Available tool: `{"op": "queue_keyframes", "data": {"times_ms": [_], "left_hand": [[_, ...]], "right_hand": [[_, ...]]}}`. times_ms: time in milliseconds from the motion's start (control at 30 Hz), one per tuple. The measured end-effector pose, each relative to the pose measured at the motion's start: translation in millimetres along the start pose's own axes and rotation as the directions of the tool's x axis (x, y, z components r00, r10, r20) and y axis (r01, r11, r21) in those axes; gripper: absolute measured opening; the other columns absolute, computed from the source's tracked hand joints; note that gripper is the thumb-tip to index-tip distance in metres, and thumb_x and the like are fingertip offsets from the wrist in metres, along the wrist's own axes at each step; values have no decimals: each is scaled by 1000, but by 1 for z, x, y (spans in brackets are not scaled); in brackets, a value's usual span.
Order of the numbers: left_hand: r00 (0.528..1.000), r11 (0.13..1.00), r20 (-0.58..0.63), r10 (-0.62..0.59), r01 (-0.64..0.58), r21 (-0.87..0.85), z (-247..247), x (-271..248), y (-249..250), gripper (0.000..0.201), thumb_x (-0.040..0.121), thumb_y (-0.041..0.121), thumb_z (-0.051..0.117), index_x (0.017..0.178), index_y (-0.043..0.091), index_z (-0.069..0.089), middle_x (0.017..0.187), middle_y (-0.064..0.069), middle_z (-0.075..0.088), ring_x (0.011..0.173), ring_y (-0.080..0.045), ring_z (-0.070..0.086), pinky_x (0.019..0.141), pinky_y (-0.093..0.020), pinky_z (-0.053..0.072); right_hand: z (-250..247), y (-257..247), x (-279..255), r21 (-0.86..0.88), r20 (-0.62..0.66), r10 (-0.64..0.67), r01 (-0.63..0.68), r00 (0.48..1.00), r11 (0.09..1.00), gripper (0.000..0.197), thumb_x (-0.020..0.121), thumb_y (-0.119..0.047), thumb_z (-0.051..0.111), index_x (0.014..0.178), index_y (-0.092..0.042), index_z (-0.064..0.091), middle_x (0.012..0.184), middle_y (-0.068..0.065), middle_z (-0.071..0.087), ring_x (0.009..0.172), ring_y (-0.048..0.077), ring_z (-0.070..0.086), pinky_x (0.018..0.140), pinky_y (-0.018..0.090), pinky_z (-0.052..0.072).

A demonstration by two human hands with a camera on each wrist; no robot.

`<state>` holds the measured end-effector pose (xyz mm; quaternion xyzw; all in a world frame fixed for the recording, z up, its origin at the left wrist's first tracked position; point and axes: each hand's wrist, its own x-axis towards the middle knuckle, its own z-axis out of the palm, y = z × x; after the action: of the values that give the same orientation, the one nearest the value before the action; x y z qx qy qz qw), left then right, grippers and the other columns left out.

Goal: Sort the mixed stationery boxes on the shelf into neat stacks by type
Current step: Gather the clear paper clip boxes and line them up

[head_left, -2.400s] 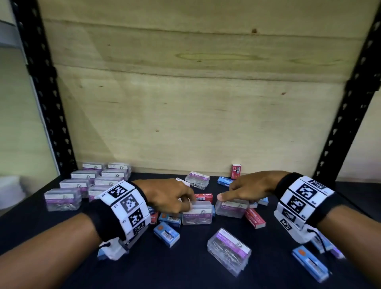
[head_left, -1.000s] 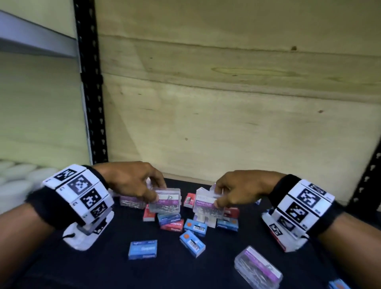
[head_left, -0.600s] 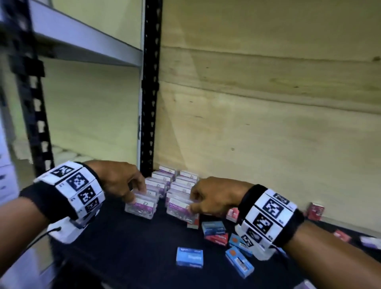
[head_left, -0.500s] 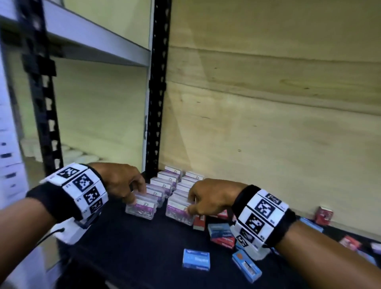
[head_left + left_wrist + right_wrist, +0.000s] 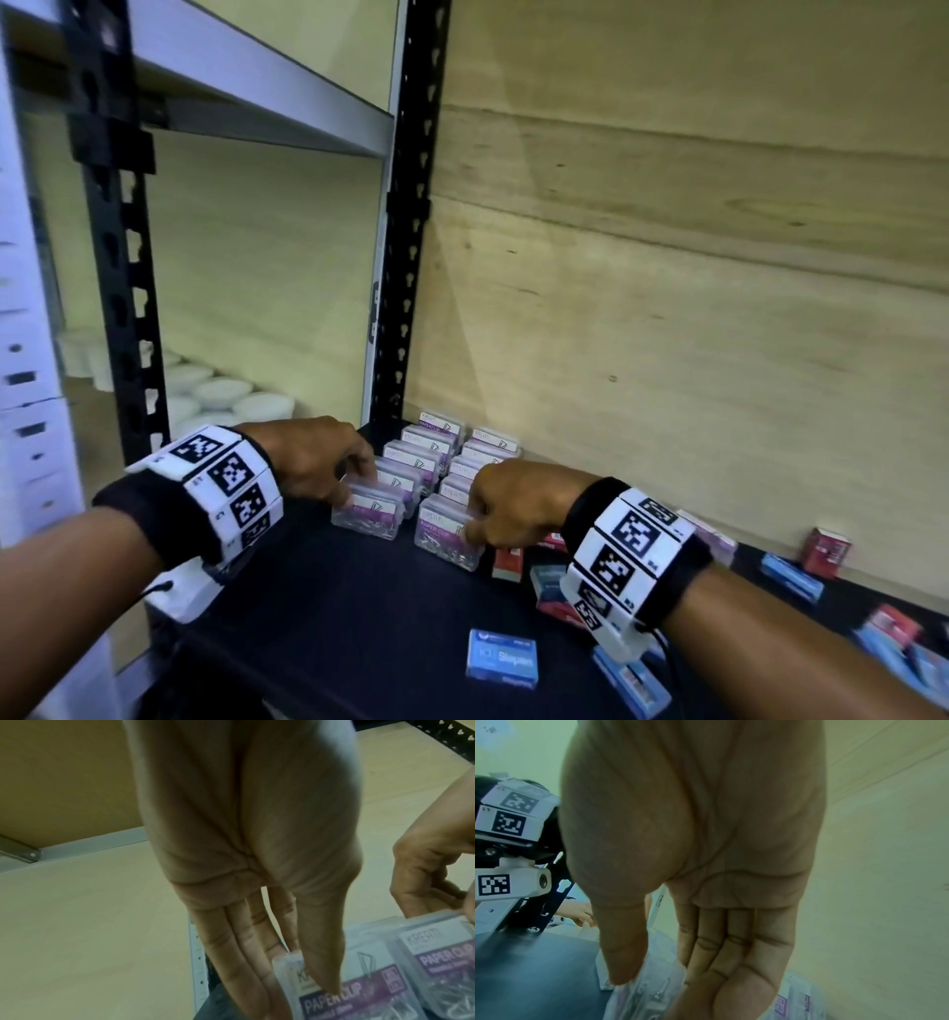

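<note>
With its far side hidden behind the fingers, each hand's grip pinches a paper-clip box on the shelf (image 5: 359,616): left hand (image 5: 313,462) on the left box (image 5: 367,514), right hand (image 5: 513,506) on the right box (image 5: 444,532).

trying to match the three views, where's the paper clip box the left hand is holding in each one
Head: paper clip box lower centre-left, under the left hand.
Left wrist: bottom right, thumb on its label.
Right wrist: cannot tell; only left fingertips show, middle left.
Shared landmark: the right hand's neighbouring box.
</note>
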<state>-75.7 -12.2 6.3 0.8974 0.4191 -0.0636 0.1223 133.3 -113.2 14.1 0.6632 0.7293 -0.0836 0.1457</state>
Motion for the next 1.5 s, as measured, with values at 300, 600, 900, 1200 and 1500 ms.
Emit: {"op": "queue_keyframes", "data": {"times_ms": [300, 600, 900, 1200, 1500], "left_hand": [[996, 995, -79, -41, 48, 89, -8, -3, 3, 34, 82, 24, 75, 110, 33, 60, 108, 15, 60, 93, -2, 56, 76, -13, 43], [975, 970, -113, 194, -173, 168, -38, 4, 105, 27, 85, 38, 71, 110, 32, 63, 102, 17, 61, 87, -3, 58, 75, -20, 48], [898, 872, 49, 438, -437, 220, -24, 60, 244, 30, 90, 40, 64, 116, 28, 63, 108, 9, 64, 88, -11, 60, 77, -26, 47], [847, 793, 80, 525, -522, 314, 5, 109, 315, 30, 94, 31, 61, 124, 24, 62, 123, 4, 62, 106, -19, 59, 83, -25, 40], [837, 752, 78, 542, -524, 400, 23, 141, 327, 44, 95, 22, 61, 137, 24, 50, 139, -2, 51, 124, -22, 50, 100, -33, 41]], "right_hand": [[-5, 15, -22, 113, -78, -1, 10, 997, 994, 38, 96, -43, 59, 120, -14, 65, 114, 3, 69, 101, 21, 62, 90, 35, 51], [-5, 96, -92, 158, -62, 196, -185, 979, 970, 32, 94, -49, 59, 108, -21, 67, 102, -5, 70, 91, 15, 63, 77, 30, 49], [39, 162, -185, 238, 16, 358, -351, 934, 906, 29, 90, -49, 63, 98, -22, 67, 84, -8, 67, 74, 11, 59, 72, 28, 48], [78, 156, -209, 352, 260, 372, -446, 891, 823, 48, 86, -61, 62, 108, -18, 67, 94, 1, 72, 77, 12, 63, 78, 29, 52], [88, 126, -212, 255, 399, 348, -467, 848, 847, 75, 69, -75, 68, 115, -15, 66, 111, 5, 71, 84, 17, 59, 75, 31, 50]]}}
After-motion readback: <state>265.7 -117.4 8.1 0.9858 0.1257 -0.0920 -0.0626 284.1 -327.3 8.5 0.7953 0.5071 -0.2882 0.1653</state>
